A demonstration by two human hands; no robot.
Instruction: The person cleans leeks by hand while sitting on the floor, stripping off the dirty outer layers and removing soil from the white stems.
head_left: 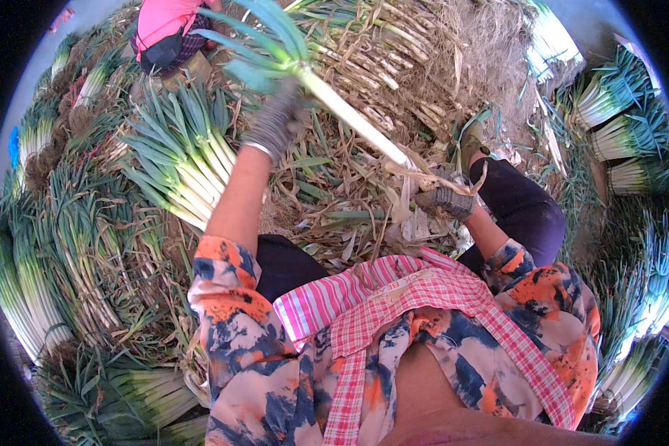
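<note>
My left hand [276, 125], in a grey knit glove, is closed around a large leek [357, 115] just below where its green leaves fan out. The leek slants down to the right, its white shank bare and pale. At the lower end hang strips of dry outer leaf [424, 175], brown and papery. My right hand [447, 201], gloved as well, is closed on these strips beside the white tip; its fingers are partly hidden. Left of my left forearm lies a pile of clean leeks [193, 167] with white shanks and green tops.
Unpeeled leeks [357, 59] with dry roots lie ahead. Peelings [334, 178] litter the ground between my knees. Leek bundles [621, 137] line the right side, and more leeks [89, 253] cover the left. A person in a pink top [163, 22] sits at the far left.
</note>
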